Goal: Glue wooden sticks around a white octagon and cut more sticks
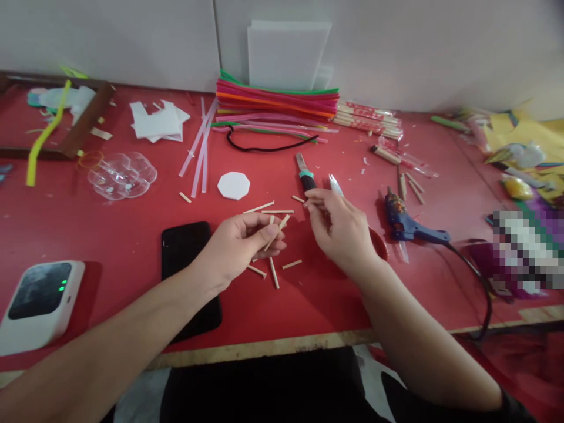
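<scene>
Short wooden sticks [282, 224] are pinched between the thumb and fingers of my left hand [253, 235], crossing each other above the table. My right hand [339, 229] is just to the right, its thumb and fingertips drawn together; whatever they hold, if anything, does not show. Beside those fingertips lies a small stick piece [298, 200]. A craft knife [305, 170] with a black and teal handle and a pointed metal blade [335, 185] lie just beyond my right hand, partly covered by it. More loose sticks [274, 273] are scattered under and around my left hand.
A white octagon [233, 185] lies ahead, with glue sticks [202, 150] to its left. A black phone [187, 241] is under my left forearm. On the right rests a blue glue gun [414, 226] with its cord. Colourful pipe cleaners [277, 100] are stacked by the wall.
</scene>
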Action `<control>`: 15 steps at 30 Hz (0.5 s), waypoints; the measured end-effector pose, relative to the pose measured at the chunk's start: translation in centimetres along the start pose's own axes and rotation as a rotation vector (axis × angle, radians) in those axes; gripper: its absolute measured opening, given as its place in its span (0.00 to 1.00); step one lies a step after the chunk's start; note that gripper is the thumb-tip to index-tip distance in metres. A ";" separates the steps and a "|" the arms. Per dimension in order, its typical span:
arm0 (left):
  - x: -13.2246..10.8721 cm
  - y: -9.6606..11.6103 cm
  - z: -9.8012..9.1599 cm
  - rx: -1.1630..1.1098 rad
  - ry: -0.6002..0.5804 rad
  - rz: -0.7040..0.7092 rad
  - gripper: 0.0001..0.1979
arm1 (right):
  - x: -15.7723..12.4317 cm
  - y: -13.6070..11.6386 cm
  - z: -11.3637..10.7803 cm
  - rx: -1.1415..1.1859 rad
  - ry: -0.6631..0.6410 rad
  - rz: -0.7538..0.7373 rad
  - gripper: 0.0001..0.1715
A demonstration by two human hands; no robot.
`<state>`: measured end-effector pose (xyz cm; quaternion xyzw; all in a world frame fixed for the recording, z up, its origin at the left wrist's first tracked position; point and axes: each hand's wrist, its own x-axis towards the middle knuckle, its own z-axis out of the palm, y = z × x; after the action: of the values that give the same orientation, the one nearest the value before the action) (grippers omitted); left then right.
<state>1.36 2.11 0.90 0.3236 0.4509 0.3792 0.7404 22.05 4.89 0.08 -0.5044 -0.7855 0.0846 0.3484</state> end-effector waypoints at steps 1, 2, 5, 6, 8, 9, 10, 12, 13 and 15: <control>0.1 0.0 0.0 -0.027 0.008 -0.017 0.05 | -0.1 -0.2 0.0 0.059 0.001 0.008 0.11; 0.1 0.0 -0.1 -0.043 0.015 -0.030 0.05 | -0.2 -0.5 0.0 0.107 0.002 0.024 0.11; 0.2 0.1 -0.2 -0.066 0.007 -0.054 0.05 | -0.5 -1.2 0.1 0.176 0.007 0.103 0.09; 0.1 0.1 -0.2 -0.071 -0.001 -0.060 0.05 | -0.6 -1.3 0.2 0.181 0.009 0.125 0.08; 0.1 0.1 -0.3 -0.079 -0.016 -0.068 0.06 | -0.8 -1.5 0.2 0.192 0.016 0.167 0.08; 0.1 0.1 -0.3 -0.078 -0.022 -0.067 0.06 | -0.8 -1.5 0.2 0.214 0.017 0.182 0.09; 0.1 0.0 -0.3 -0.076 -0.027 -0.062 0.07 | -0.9 -1.6 0.2 0.259 0.015 0.190 0.11; 0.1 -0.1 -0.4 -0.069 -0.037 -0.049 0.08 | -0.9 -1.7 0.2 0.416 -0.009 0.205 0.16; 0.1 -0.2 -0.4 -0.066 -0.041 -0.042 0.08 | -0.9 -1.9 0.3 0.511 -0.036 0.221 0.17; 0.2 -0.3 -0.3 -0.059 -0.046 -0.023 0.10 | -0.8 -2.2 0.5 0.677 -0.108 0.274 0.14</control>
<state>1.17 2.17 0.49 0.3052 0.4260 0.3762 0.7641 20.35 3.27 0.40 -0.4559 -0.6555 0.4119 0.4391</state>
